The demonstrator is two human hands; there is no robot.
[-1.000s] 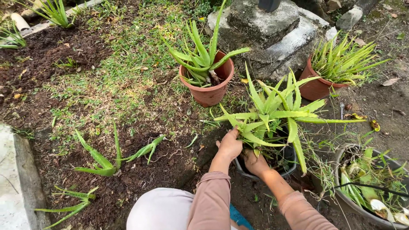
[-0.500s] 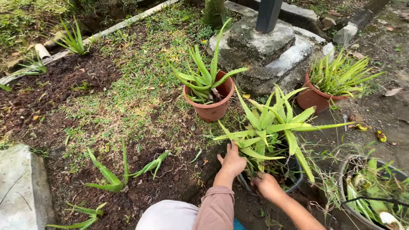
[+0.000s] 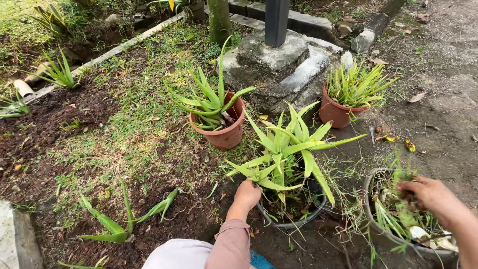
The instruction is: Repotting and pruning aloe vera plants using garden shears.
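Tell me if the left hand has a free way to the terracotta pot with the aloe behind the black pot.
Probably yes. The left hand rests at the black pot rim, and only open grass and soil lie between it and the terracotta pot; the leaning aloe leaves stay to its right.

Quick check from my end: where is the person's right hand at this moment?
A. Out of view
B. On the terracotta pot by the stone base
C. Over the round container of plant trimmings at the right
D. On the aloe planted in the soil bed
C: the right hand is over the round container of trimmings, while the left hand sits at the black-potted aloe.
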